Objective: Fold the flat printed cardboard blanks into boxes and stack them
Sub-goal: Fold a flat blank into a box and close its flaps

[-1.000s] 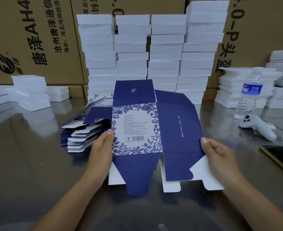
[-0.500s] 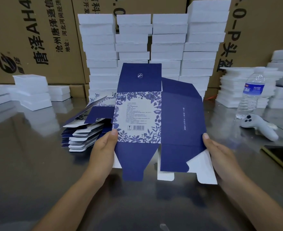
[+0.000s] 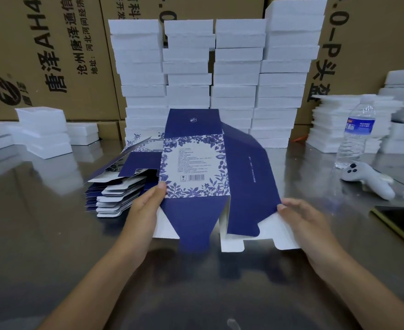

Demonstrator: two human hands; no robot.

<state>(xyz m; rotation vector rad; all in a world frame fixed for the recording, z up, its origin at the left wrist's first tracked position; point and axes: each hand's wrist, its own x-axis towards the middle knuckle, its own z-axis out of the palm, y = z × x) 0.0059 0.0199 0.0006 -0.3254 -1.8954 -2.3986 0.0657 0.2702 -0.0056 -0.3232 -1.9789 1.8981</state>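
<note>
Looking down from the head camera, one sees a cardboard blank [image 3: 194,160] held up over the steel table [image 3: 41,234], in the middle, between both hands. It is partly opened: the floral panel faces the camera and the navy side panel bends away to the right. I cannot tell whether its lower flaps touch the table.

The left hand [image 3: 146,206] pinches the blank at the lower left corner of the floral panel, thumb on the printed face. The right hand [image 3: 301,220] holds the right edge of the navy panel with the thumb tip on it; its other fingers are hidden.

On the floral panel there is a block of small text, too small to read, with a barcode under it. The top flap has a small white logo, and the side panel has one line of white writing, not readable.

Just left of the blank lies a pile of flat blanks [image 3: 117,196]. Behind stand white foam stacks [image 3: 189,75], and behind them brown cartons [image 3: 53,55] printed "AH4", "唐泽" and "地址". At the right are a water bottle [image 3: 356,136] with a blue label, a white controller [image 3: 367,179] and a dark phone [image 3: 401,222].
</note>
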